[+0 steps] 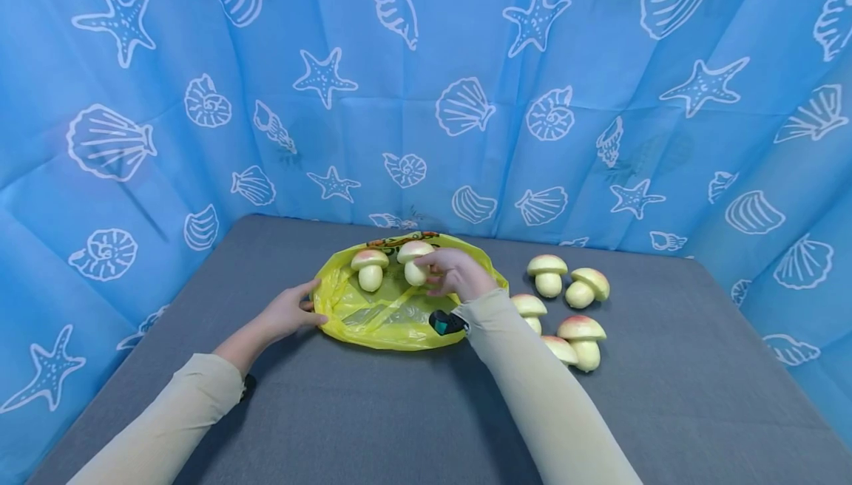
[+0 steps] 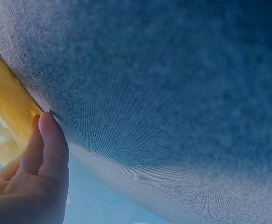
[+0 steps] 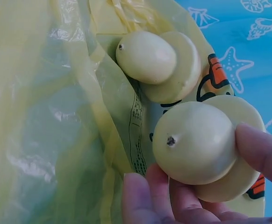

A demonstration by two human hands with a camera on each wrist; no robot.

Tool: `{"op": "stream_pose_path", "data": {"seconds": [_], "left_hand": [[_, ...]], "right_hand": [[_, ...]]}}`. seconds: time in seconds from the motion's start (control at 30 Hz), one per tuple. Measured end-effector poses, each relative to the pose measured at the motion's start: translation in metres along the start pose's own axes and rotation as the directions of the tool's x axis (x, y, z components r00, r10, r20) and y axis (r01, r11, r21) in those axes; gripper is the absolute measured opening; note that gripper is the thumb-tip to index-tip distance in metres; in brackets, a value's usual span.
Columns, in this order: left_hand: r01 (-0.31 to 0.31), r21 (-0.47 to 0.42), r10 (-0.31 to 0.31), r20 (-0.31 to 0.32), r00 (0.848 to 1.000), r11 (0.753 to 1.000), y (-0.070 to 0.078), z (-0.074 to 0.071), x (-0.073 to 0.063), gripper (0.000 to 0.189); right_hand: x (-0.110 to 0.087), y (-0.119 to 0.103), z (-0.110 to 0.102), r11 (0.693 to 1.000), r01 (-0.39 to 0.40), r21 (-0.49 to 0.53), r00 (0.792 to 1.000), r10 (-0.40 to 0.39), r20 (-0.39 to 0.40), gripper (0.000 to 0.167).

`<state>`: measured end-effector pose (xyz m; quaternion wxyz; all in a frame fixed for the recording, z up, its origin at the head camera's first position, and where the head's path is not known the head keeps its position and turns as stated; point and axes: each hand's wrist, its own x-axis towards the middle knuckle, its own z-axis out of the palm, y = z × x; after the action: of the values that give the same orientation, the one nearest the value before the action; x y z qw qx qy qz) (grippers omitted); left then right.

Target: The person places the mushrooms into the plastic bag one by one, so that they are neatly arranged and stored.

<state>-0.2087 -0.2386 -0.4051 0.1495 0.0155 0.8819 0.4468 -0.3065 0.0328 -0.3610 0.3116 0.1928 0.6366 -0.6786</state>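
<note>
A yellow plastic bag lies spread open on the grey table in the head view. At its left edge, my left hand holds the bag's side between thumb and fingers; the left wrist view shows its fingertips against the yellow plastic. My right hand grips a model mushroom over the bag, thumb on one side and fingers on the other. Another model mushroom, pale with a reddish cap top, lies in the bag to the left of the held one.
Several more model mushrooms stand or lie on the table to the right of the bag, some partly hidden by the right sleeve. A blue curtain with white shell and starfish prints hangs behind the table.
</note>
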Motion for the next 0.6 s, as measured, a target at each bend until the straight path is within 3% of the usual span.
{"op": "stream_pose_path", "data": {"seconds": [0.23, 0.6], "left_hand": [[-0.009, 0.006, 0.009, -0.001, 1.000, 1.000, 0.0000, 0.0003, 0.0008, 0.085], [0.002, -0.009, -0.002, -0.001, 1.000, 1.000, -0.0007, 0.0009, 0.0004, 0.084]], "right_hand": [[0.0031, -0.0008, 0.0044, 0.999, -0.032, 0.034, 0.999, 0.033, -0.021, 0.033], [0.0102, 0.0063, 0.0086, 1.000, 0.008, -0.002, 0.996, -0.008, -0.086, 0.047]]}}
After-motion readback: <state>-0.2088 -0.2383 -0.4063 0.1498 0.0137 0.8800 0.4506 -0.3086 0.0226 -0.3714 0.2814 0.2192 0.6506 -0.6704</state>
